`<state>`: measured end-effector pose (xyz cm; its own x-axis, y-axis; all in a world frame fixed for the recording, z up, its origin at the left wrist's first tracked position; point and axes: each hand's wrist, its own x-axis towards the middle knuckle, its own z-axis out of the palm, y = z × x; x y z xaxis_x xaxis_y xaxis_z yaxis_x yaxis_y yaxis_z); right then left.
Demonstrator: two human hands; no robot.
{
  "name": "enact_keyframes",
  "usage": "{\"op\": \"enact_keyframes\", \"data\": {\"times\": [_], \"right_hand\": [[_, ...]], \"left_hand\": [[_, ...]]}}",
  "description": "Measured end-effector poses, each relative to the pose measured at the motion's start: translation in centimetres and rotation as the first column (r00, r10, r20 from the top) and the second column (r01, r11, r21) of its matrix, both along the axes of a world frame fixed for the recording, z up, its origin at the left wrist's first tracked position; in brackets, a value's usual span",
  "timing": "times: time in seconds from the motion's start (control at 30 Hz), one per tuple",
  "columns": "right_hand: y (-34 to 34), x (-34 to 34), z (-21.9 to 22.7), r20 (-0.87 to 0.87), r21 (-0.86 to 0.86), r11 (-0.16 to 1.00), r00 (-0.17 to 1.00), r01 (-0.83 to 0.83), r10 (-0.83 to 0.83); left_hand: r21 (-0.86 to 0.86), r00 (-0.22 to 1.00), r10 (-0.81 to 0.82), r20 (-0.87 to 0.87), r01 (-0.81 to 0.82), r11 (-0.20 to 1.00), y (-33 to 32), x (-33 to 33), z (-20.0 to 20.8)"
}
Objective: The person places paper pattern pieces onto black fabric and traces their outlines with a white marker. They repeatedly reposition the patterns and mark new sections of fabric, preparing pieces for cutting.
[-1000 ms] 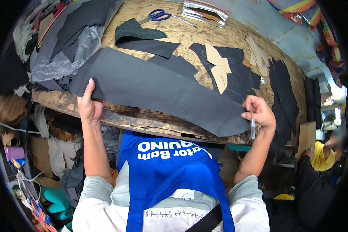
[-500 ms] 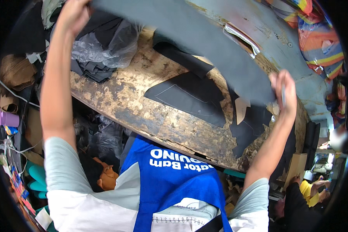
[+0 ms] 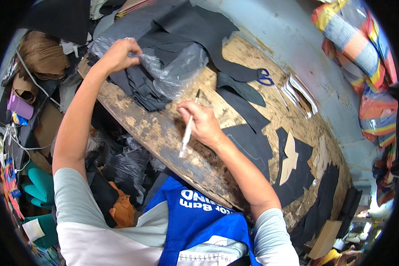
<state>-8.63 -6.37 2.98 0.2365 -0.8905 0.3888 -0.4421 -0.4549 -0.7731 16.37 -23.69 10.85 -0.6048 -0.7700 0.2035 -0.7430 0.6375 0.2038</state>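
Note:
My left hand (image 3: 123, 56) is closed, thumb and fingers pinching the edge of a crumpled clear plastic bag (image 3: 179, 73). Under and beside that plastic lies a pile of black cut pieces (image 3: 142, 91). My right hand (image 3: 201, 123) grips a slim white pen (image 3: 187, 133), its dark tip pointing away from me, over the worn wooden table (image 3: 164, 133). Beyond the bag, a large black sheet of material (image 3: 199, 24) spreads across the far side. Near my right forearm is a black piece with a pale drawn outline (image 3: 248, 144).
Blue-handled scissors (image 3: 265, 78) lie by a stack of papers (image 3: 299, 95) near the grey wall. Tan pattern pieces (image 3: 289, 159) rest on black scraps to the right. Brown rolled material (image 3: 42, 55) and a purple cup (image 3: 20, 106) stand left. Striped bags hang at upper right.
The large dark sheet, held up in both hands before, now lies at the table's far side. My left hand has come down to the plastic; my right hand with the pen has moved left.

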Motion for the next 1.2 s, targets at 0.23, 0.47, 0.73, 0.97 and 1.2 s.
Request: {"op": "enact_keyframes", "data": {"times": [0.23, 0.47, 0.73, 0.97, 1.2], "right_hand": [[-7.8, 5.5, 1.3, 0.030, -0.317, 0.948, 1.000, 0.014, -0.005], [-11.5, 4.9, 2.8, -0.097, -0.493, 0.812, 0.909, 0.311, -0.406], [-13.9, 4.5, 3.2, 0.110, -0.318, 0.793, 0.851, 0.519, -0.513], [-12.6, 4.1, 1.3, -0.004, -0.604, 0.740, 0.927, 0.296, -0.374], [-10.5, 3.5, 1.0, 0.163, -0.451, 0.818, 0.934, 0.356, -0.317]], "left_hand": [[-0.100, 0.979, -0.091, -0.185, 0.073, 0.992, -4.2, -0.9, 4.0], [0.068, 0.860, 0.089, -0.502, -0.063, 0.996, -5.3, -3.3, 5.5], [-0.106, 0.847, -0.054, -0.529, -0.003, 0.994, -7.3, -3.4, 4.5], [0.037, 0.823, 0.060, -0.564, -0.048, 0.998, -7.0, -3.3, 3.6], [0.054, 0.689, -0.028, -0.724, 0.097, 0.994, -7.1, -3.6, -1.1]]}}
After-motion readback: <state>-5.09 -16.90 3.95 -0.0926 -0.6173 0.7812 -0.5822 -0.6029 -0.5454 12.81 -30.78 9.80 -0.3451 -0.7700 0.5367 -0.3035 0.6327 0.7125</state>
